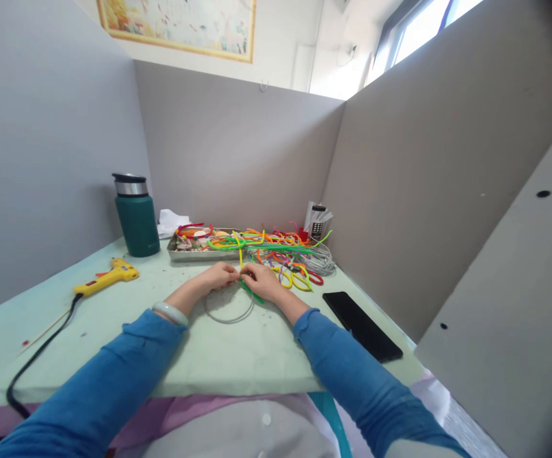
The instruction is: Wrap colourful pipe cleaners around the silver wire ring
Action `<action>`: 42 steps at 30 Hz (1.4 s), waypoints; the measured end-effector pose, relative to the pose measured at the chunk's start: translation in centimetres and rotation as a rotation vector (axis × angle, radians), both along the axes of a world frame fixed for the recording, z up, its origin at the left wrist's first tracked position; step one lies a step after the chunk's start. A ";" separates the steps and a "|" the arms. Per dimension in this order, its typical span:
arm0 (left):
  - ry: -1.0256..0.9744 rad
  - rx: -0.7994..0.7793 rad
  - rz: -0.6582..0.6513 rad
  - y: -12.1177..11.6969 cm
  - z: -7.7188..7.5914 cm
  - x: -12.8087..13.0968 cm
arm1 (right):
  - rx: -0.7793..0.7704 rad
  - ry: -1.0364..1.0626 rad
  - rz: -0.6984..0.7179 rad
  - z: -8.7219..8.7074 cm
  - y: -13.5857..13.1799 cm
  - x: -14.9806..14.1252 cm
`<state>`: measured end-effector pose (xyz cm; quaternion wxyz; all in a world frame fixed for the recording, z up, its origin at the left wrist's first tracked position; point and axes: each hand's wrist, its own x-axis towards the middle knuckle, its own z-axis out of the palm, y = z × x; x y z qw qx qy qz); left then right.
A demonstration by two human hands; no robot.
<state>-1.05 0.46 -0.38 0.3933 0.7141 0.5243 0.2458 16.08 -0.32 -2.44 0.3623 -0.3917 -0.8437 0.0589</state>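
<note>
The left hand (219, 277) and right hand (264, 282) seem to pinch the grey wire ring (230, 322) at its far side, where loosened fingertips could let it spring free.

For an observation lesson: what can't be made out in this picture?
All in the head view:
Grey loop: far part covered by the left hand and right hand.
Metal tray: many pieces too small to identify.
Black cord: far end hidden by the left sleeve.
Framed picture: top cut off by upper edge.
</note>
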 end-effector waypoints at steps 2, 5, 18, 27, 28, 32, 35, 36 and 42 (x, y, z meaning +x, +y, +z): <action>0.002 -0.003 0.012 -0.1 0.1 0.1 | 0.004 -0.006 -0.006 0.0 0.1 0.0; -0.010 -0.003 0.017 -0.2 0.1 0.2 | 0.004 -0.015 -0.014 -0.1 0.2 -0.1; -0.021 -0.017 0.025 0.0 0.0 0.4 | 0.010 -0.005 0.002 -0.3 0.3 0.0; -0.005 -0.012 0.013 0.3 -0.2 0.1 | 0.006 0.000 0.002 -0.2 0.3 0.0; -0.007 -0.014 0.011 0.3 -0.2 0.0 | 0.006 0.000 0.005 -0.2 0.3 0.0; -0.029 -0.022 -0.002 0.2 -0.2 0.0 | 0.002 0.002 0.011 -0.2 0.3 0.0; -0.050 -0.035 0.007 0.1 -0.1 0.0 | 0.000 0.011 0.013 -0.1 0.2 0.0; -0.058 -0.038 0.013 0.1 -0.1 0.1 | 0.001 0.015 0.014 -0.1 0.2 0.0; -0.092 -0.040 0.050 -0.1 0.2 0.2 | 0.000 0.015 0.019 -0.4 0.4 0.1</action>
